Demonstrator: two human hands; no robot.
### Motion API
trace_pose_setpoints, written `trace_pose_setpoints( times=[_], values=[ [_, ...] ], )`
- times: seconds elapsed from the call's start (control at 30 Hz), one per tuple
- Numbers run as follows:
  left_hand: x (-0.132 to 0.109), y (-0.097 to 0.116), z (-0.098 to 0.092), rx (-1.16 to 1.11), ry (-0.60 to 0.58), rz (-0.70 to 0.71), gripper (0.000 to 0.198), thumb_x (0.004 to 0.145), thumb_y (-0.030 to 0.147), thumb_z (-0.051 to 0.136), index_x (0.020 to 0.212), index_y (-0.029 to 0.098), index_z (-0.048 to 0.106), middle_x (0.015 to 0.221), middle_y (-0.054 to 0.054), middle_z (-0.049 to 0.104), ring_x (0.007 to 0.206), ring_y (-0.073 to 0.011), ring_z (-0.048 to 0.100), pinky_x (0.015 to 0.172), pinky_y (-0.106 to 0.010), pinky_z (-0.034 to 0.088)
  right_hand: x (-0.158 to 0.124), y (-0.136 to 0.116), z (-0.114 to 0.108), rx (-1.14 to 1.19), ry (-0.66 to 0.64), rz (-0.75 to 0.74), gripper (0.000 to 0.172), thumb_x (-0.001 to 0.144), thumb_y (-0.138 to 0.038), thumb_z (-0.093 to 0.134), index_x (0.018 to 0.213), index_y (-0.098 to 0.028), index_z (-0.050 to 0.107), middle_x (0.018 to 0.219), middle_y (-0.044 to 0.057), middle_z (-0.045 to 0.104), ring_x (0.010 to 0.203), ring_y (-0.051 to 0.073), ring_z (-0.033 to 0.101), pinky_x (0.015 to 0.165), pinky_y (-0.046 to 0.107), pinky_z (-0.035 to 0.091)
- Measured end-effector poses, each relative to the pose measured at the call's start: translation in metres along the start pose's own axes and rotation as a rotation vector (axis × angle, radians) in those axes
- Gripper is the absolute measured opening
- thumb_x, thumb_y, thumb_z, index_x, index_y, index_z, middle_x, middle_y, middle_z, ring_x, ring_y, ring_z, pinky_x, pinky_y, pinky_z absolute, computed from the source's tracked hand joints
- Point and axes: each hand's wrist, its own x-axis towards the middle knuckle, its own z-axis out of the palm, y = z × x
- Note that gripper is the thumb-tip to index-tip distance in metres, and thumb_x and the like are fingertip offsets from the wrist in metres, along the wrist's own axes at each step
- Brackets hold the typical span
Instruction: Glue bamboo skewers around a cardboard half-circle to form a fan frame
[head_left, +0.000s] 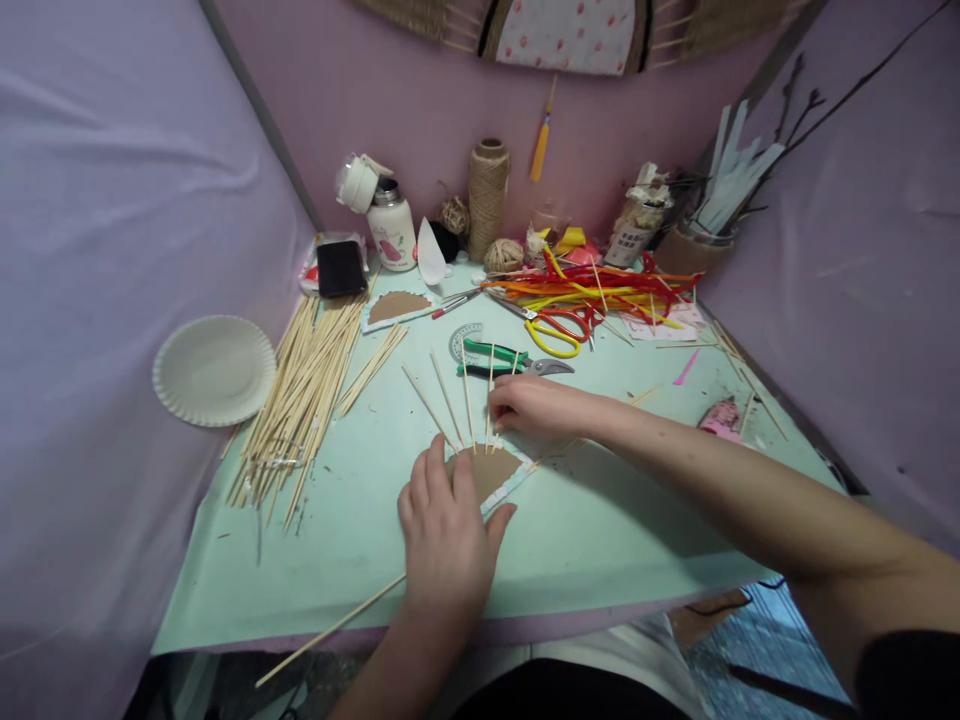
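Observation:
A half-round piece of brown cardboard [491, 472] with a pale blue-white edge lies near the table's front. Several thin wooden sticks [466, 395] fan out from its curved edge. My left hand [448, 520] rests over the cardboard's left part, fingers stretched out and thumb spread, hiding some of it. Beyond the curved edge, my right hand [536, 405] has its fingers pinched at one of the sticks on the fan's right side; the fingertips partly hide the grip. Just behind that hand lie green-handled pruning shears [495, 358] and a clear protractor [463, 343].
On the left are a pile of wooden sticks [307, 380] and a white paper plate [215, 370]. Scissors [559, 330] and red-yellow strips [600, 290] lie farther back. Another cardboard half-round [401, 306], a bottle [393, 230] and a twine spool [489, 200] stand behind. One stick [330, 630] overhangs the front edge.

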Motion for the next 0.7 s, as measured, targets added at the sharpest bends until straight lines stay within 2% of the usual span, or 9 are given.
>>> trace_pose_setpoints(
  times=[0.07,0.17,0.3,0.47,0.7],
  values=[
    [-0.001,0.008,-0.002,-0.064,0.062,0.084,0.053,0.087,0.039,0.067,0.130,0.013,0.052,0.145,-0.024,0.046,0.132,-0.0388,0.043,0.100,-0.054,0.041,0.000,0.000,0.000,-0.002,0.005,-0.006,0.005,0.082,-0.015,0.068,0.078,-0.016,0.070,0.087,0.006,0.063,0.082,0.018,0.058,0.073,0.026,0.040],
    [-0.004,0.025,0.002,-0.242,0.100,0.285,0.037,0.092,0.035,0.058,0.123,0.016,0.055,0.135,-0.018,0.056,0.126,-0.0327,0.050,0.100,-0.048,0.042,-0.001,0.000,0.001,-0.008,0.014,-0.005,0.005,0.082,-0.014,0.067,0.079,-0.016,0.071,0.088,0.006,0.063,0.082,0.018,0.057,0.074,0.026,0.040],
    [-0.008,0.042,0.017,-0.409,0.014,0.474,0.021,0.095,0.027,0.051,0.113,0.018,0.058,0.122,-0.011,0.064,0.114,-0.0262,0.056,0.093,-0.041,0.046,0.000,0.001,0.002,-0.020,0.007,0.000,0.004,0.083,-0.016,0.068,0.080,-0.016,0.071,0.088,0.006,0.063,0.082,0.018,0.057,0.073,0.026,0.040],
    [-0.013,0.043,0.029,-0.387,-0.091,0.455,0.018,0.092,0.023,0.054,0.109,0.018,0.058,0.119,-0.010,0.063,0.111,-0.0268,0.057,0.092,-0.043,0.047,0.001,-0.001,0.000,-0.020,-0.009,0.017,0.003,0.082,-0.015,0.070,0.079,-0.015,0.071,0.088,0.007,0.063,0.081,0.018,0.058,0.071,0.025,0.040],
    [-0.012,0.044,0.031,-0.346,-0.099,0.403,0.017,0.090,0.023,0.058,0.106,0.019,0.058,0.124,-0.010,0.061,0.123,-0.0282,0.051,0.102,-0.048,0.041,-0.001,-0.004,-0.002,-0.031,-0.009,0.033,0.003,0.082,-0.015,0.070,0.080,-0.015,0.071,0.089,0.007,0.065,0.083,0.018,0.059,0.072,0.025,0.040]
  ],
)
